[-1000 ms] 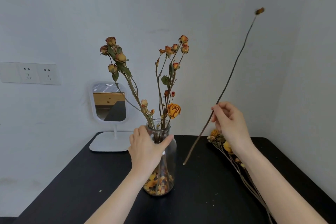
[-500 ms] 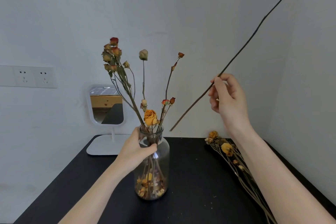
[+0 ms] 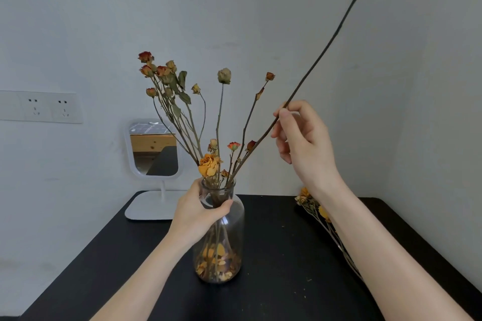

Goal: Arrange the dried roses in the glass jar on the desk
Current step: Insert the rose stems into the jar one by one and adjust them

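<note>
Glass jar [image 3: 221, 237] is taking one more long stem [image 3: 326, 47]: we are feeding it in at the mouth.
Nearest, at the middle of the black desk [image 3: 273, 281], our left hand [image 3: 198, 212] is gripping the jar's neck, fingers and thumb curled round the glass, keeping it upright. Half a second ago the bare stem's lower end was hanging in the air right of the jar. Now it is reaching in among the dried roses [image 3: 208, 164] at the mouth, so we judge it needs only sliding down. Our right hand [image 3: 305, 143], up and right of the jar, is pinching the stem between thumb and fingertips, its other fingers loosely curled. To the right, loose roses [image 3: 313, 208] are lying on the desk, waiting. Farther back, a white mirror [image 3: 154, 148] is standing by the wall.
</note>
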